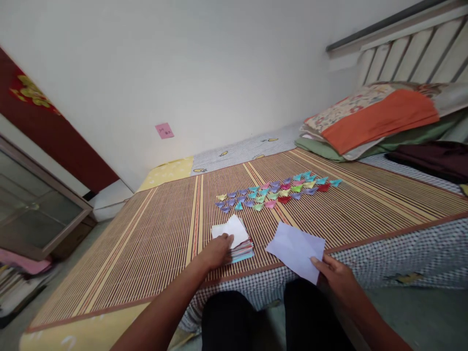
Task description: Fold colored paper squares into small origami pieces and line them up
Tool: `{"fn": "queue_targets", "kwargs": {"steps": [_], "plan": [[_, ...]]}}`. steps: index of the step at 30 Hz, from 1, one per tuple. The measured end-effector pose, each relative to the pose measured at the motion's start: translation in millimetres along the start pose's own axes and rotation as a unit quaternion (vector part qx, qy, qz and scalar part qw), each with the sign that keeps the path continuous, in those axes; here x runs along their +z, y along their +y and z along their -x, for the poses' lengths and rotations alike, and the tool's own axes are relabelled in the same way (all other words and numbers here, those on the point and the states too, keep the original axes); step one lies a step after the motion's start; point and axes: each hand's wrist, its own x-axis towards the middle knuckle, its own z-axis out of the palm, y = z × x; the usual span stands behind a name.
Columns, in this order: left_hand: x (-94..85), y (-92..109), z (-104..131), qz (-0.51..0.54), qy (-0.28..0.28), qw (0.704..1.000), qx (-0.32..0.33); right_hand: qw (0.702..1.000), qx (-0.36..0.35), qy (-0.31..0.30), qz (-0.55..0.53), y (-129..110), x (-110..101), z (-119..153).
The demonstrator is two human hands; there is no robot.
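Note:
My left hand point(218, 249) is closed at the near edge of a stack of square papers point(242, 252), with its thumb and fingers on the white top sheet point(235, 230), which sits turned askew. My right hand point(331, 268) pinches the lower right corner of a pale lavender sheet point(297, 247), with faint crease lines, tilted over the mat's front edge. Beyond both hands, several small folded paper pieces point(272, 196) in many colours lie in slanting rows on the striped mat point(164, 234).
Folded bedding point(380, 122) is piled at the back right beside a radiator point(413, 56). Dark cloth point(431, 158) lies nearby. A pink note point(165, 130) is on the wall. A glass-fronted cabinet point(32, 204) stands at the left. My knees are below the bed's front edge.

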Motion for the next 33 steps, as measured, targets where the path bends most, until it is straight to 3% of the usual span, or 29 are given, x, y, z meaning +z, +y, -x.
{"fn": "queue_targets", "kwargs": {"steps": [16,25,33], "plan": [[6.3,16.2,5.7,-0.022,0.016,0.999,-0.039,1.000,0.004,0.006,-0.008,1.0,-0.5,2.0],[-3.2,26.1,-3.8,-0.039,0.024,0.996,-0.072,0.999,0.020,0.001,-0.045,2.3,-1.9,3.7],[8.2,36.9,-11.4,-0.042,0.045,0.996,-0.058,0.998,0.027,0.018,-0.046,-1.7,-9.2,5.7]]}}
